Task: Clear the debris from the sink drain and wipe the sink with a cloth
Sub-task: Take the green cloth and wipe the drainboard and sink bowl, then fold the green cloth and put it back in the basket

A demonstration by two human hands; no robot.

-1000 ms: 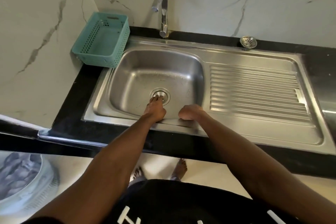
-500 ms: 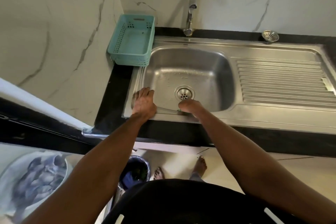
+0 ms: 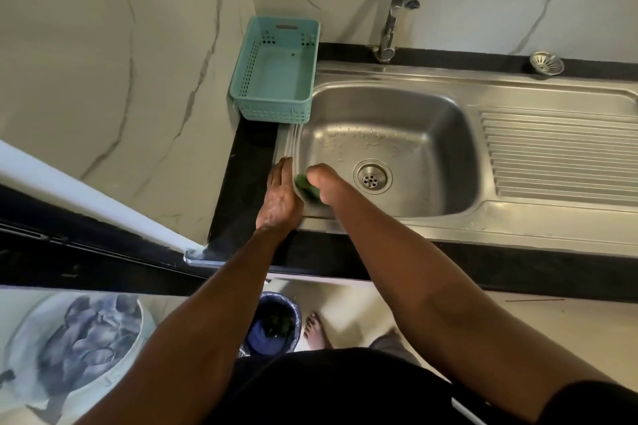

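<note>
**Q:** Head camera, looking down: is there any writing or a brand to read?

**Me:** No label or brand is readable. White marks show on my black shirt [image 3: 345,390] at the bottom edge, too cut off to read.

**Q:** How does the sink look?

**Me:** The stainless steel sink [image 3: 397,107] is set in a black counter [image 3: 241,176], its basin on the left and a ribbed draining board [image 3: 559,155] on the right. Water droplets speckle the far slope of the basin. The round drain [image 3: 371,178] sits in the middle of the basin floor, its small holes showing. A loose metal strainer [image 3: 546,63] rests on the counter at the back right, well apart from the drain. A curved tap [image 3: 397,7] stands behind the basin, and a teal plastic basket [image 3: 276,76] sits at the back left corner.

**Q:** And your hands?

**Me:** My left hand [image 3: 279,198] lies flat, fingers straight and together, on the sink's left rim. My right hand [image 3: 322,183] is curled closed around a green cloth [image 3: 305,186], pressing it against the basin's near left wall, just beside my left hand. Both forearms reach forward from the bottom of the view.

**Q:** Anything below the counter?

**Me:** A dark lined bin [image 3: 272,324] stands on the floor by my bare foot [image 3: 315,328].
</note>
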